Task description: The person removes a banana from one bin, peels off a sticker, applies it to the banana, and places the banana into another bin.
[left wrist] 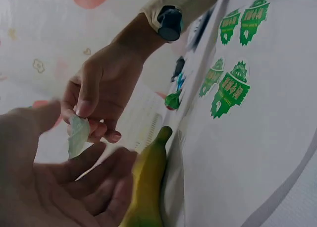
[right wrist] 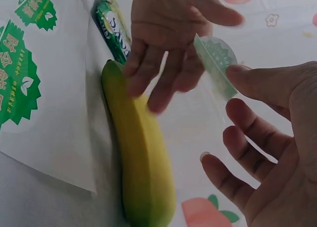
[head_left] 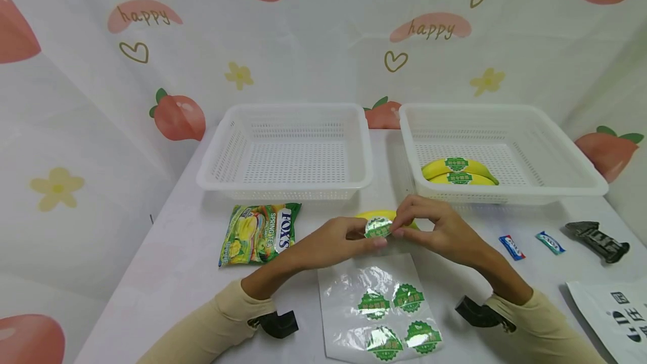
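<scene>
My right hand [head_left: 440, 228] pinches a round green-and-white sticker [head_left: 378, 227] by its edge between thumb and forefinger. Beside the sticker, my left hand [head_left: 328, 245] has its thumb and fingers spread apart; in the right wrist view its fingers [right wrist: 171, 81] are near the sticker [right wrist: 218, 63], gripping nothing. A yellow banana [right wrist: 141, 157] with greenish ends lies on the table below both hands, partly hidden by them in the head view. Nearer to me is a clear, shiny sheet [head_left: 341, 302] bearing several green stickers [head_left: 374, 304].
Two white perforated baskets stand behind; the left basket [head_left: 284, 187] is bare, and the right basket [head_left: 551, 190] holds stickered bananas [head_left: 457, 170]. A Fox's candy packet [head_left: 258, 235] lies left. Small wrapped candies [head_left: 511, 247], a black packet [head_left: 598, 241] and a white printed bag [head_left: 614, 313] lie right.
</scene>
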### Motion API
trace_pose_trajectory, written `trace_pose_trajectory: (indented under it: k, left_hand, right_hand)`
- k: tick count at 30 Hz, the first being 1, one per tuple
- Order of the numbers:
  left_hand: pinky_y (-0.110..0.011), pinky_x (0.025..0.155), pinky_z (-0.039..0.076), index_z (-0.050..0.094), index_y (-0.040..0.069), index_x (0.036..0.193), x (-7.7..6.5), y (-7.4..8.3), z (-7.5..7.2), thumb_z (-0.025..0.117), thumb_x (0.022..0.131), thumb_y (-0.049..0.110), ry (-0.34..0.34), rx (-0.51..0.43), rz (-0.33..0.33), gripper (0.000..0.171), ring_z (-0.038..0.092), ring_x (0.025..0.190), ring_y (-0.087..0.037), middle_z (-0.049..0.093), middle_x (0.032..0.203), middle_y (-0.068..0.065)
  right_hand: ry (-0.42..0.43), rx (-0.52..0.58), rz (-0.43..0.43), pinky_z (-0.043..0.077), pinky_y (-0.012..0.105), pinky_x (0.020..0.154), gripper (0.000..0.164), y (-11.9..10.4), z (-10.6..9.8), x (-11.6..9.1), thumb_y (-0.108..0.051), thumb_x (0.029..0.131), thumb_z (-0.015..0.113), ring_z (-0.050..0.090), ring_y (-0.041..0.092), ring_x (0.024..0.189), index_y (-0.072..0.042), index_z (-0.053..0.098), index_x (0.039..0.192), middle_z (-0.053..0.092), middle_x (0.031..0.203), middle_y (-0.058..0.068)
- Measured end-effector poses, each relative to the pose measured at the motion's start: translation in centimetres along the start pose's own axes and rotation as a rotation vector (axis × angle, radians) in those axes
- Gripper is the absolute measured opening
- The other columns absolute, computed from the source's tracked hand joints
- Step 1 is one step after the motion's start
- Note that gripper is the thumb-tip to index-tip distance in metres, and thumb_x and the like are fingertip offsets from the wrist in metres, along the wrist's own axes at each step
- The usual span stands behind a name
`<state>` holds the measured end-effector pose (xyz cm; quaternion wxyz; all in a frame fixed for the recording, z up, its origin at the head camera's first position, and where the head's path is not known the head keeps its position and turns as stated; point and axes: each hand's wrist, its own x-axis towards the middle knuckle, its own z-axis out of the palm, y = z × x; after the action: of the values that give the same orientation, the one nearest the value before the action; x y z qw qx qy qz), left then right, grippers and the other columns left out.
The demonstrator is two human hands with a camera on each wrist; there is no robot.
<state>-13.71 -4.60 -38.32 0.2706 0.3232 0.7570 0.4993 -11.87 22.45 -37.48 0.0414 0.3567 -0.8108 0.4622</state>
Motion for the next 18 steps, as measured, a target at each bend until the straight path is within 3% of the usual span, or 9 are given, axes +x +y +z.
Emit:
trace_pose_trajectory:
  k: [5,8,12,15,18]
  left_hand:
    - [-0.028,0.085,0.056,0.071,0.007,0.124,-0.02,0.18,-0.14,0.062,0.107,0.031,0.155,0.0,0.022,0.03,0.075,0.097,-0.026,0.075,0.108,-0.008]
    - [-0.027,0.082,0.056,0.073,0.005,0.125,0.11,0.01,-0.05,0.065,0.106,0.022,0.219,0.061,0.039,0.027,0.074,0.092,-0.021,0.075,0.106,-0.003]
    - [-0.026,0.083,0.056,0.074,0.006,0.125,0.27,-0.19,0.17,0.069,0.104,0.02,0.274,0.152,0.064,0.025,0.068,0.092,-0.009,0.074,0.106,0.001]
    - [-0.025,0.083,0.056,0.075,0.008,0.124,0.34,-0.21,0.32,0.072,0.103,0.018,0.308,0.213,0.087,0.024,0.066,0.091,-0.008,0.074,0.103,0.002]
    - [-0.025,0.081,0.055,0.075,0.009,0.123,0.54,-0.18,0.43,0.073,0.102,0.017,0.339,0.275,0.126,0.022,0.066,0.089,-0.009,0.074,0.1,0.001]
  right_hand:
    - [-0.037,0.006,-0.02,0.053,0.027,0.084,0.026,0.27,0.37,0.12,0.003,0.091,0.08,0.063,0.011,0.092,-0.021,0.08,0.101,0.07,0.098,-0.007]
    - [-0.057,-0.001,0.004,0.053,0.028,0.081,0.023,0.37,0.52,0.21,0.0,0.092,0.08,0.064,0.012,0.09,-0.021,0.078,0.102,0.071,0.097,-0.008]
    - [-0.05,-0.051,0.15,0.054,0.027,0.082,0.016,0.34,0.54,0.26,-0.011,0.096,0.079,0.065,0.01,0.089,-0.019,0.073,0.109,0.071,0.099,-0.01]
    - [-0.043,-0.091,0.242,0.054,0.028,0.083,0.012,0.35,0.58,0.36,-0.017,0.099,0.077,0.065,0.01,0.089,-0.017,0.072,0.11,0.07,0.099,-0.01]
    - [-0.046,-0.115,0.259,0.054,0.029,0.081,0.006,0.45,0.61,0.5,-0.017,0.1,0.076,0.064,0.011,0.088,-0.019,0.073,0.105,0.07,0.096,-0.01]
